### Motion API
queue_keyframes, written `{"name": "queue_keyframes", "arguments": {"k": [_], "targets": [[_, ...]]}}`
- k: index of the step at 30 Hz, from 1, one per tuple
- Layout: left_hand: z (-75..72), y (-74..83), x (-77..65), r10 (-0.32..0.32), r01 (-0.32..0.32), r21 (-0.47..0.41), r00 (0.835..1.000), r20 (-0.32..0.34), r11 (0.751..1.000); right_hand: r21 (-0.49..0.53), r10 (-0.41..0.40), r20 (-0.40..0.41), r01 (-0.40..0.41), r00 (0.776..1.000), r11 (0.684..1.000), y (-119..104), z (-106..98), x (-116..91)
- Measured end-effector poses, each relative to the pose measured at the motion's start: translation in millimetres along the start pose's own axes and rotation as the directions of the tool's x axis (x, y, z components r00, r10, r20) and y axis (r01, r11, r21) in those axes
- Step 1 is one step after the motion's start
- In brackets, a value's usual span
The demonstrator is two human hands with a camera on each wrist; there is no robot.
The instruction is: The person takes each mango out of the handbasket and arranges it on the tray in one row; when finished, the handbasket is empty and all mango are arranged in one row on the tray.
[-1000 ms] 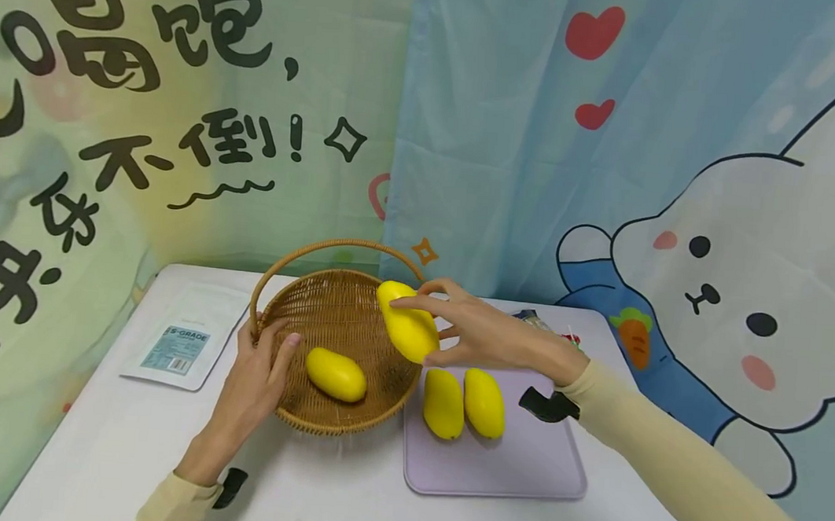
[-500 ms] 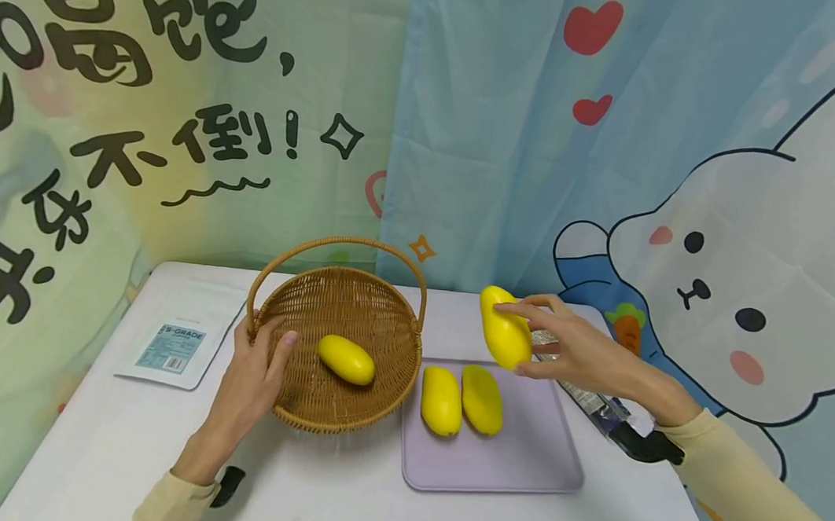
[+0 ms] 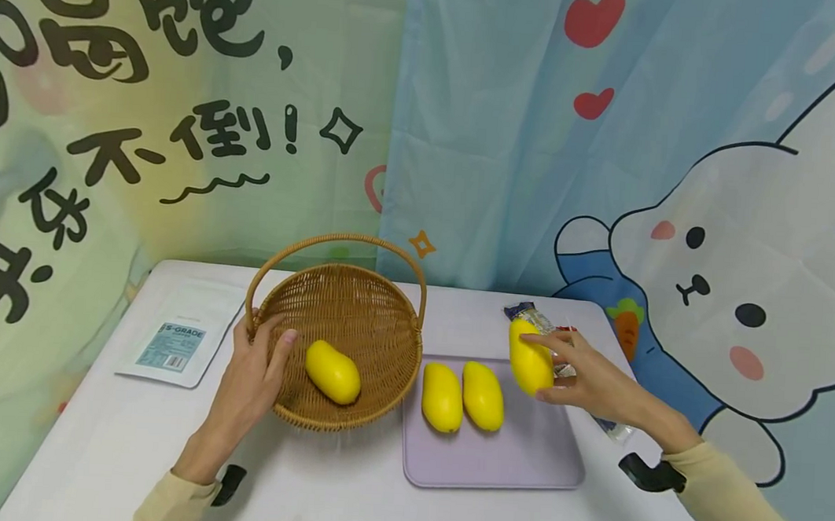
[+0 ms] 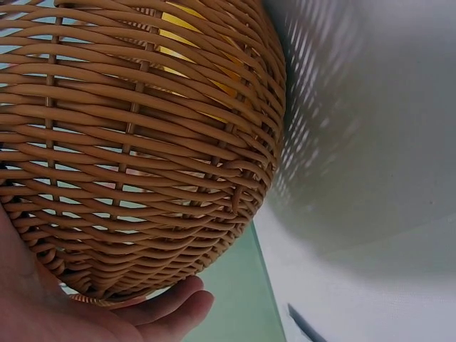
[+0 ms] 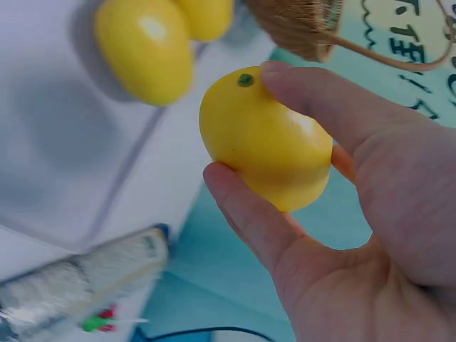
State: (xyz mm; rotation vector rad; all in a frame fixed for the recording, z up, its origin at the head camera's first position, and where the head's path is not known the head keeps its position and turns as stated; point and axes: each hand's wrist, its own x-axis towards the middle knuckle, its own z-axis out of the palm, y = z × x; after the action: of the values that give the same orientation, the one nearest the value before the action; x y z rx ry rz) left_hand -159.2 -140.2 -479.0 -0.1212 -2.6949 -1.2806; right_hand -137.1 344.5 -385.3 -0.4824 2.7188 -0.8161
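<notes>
Four yellow mangoes (image 3: 484, 396) are showing: two are lying on one tray (image 3: 520, 464), one is resting in one basket (image 3: 340, 304), one is being held. Two hands (image 3: 252, 368) are showing above one bench (image 3: 327, 492), where one white pouch (image 3: 205, 312) is also lying. Shiny packets (image 3: 530, 317) are lying partly hidden, their number being unclear. One printed rabbit (image 3: 801, 249) is showing behind.

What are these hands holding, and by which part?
The left hand grips the round brown wicker basket by its left rim; the right hand pinches an oblong yellow mango by its stem end and side.
</notes>
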Motion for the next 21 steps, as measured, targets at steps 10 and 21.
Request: {"name": "queue_keyframes", "arguments": {"k": [10,21], "targets": [[0.3,0.0,1.4,0.011,-0.01,-0.005,1.0,0.004,1.0,0.055,0.08,0.057,-0.084,0.995,0.995,43.3,39.9,-3.4],[-0.7,0.3,0.8,0.004,-0.004,0.011,1.0,-0.002,1.0,0.061,0.055,0.056,-0.059,0.997,0.996,54.0,58.8,-0.2]]}}
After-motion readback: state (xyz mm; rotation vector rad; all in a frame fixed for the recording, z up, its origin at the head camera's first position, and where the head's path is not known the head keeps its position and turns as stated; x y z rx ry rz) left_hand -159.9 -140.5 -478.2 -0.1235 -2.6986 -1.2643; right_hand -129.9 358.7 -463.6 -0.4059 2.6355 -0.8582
